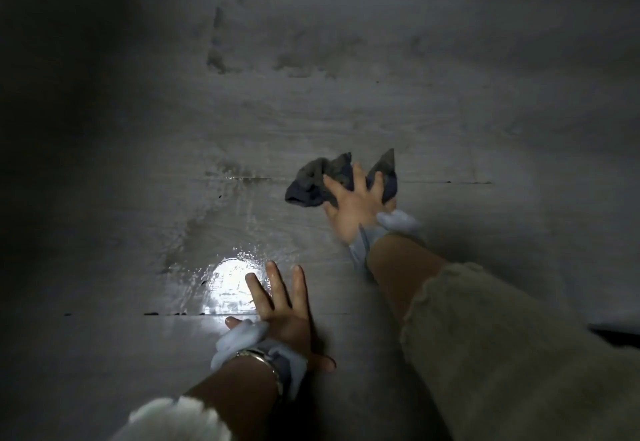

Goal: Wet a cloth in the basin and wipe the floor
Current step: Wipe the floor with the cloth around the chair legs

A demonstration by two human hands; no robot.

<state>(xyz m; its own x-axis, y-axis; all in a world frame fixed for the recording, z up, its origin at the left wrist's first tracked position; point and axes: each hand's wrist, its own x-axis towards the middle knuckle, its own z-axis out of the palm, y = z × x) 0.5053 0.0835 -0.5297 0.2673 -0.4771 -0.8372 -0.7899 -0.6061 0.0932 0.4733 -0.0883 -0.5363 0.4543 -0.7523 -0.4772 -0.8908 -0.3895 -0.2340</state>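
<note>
A dark grey-blue cloth (318, 181), crumpled, lies on the grey wood-look floor (346, 118) right of the middle. My right hand (356, 205) presses flat on the cloth's near side, fingers spread over it. Palm down, my left hand (280, 309) rests on the floor nearer to me with fingers apart and nothing in it. A wet patch (225, 288) shines with a bright reflection just left of my left hand. The basin is not in view.
Wet streaks and smears (242, 181) run across the planks ahead of the cloth. Farther off are darker dried marks (221, 56). The left side falls into deep shadow. A dark edge (613, 335) shows at the far right.
</note>
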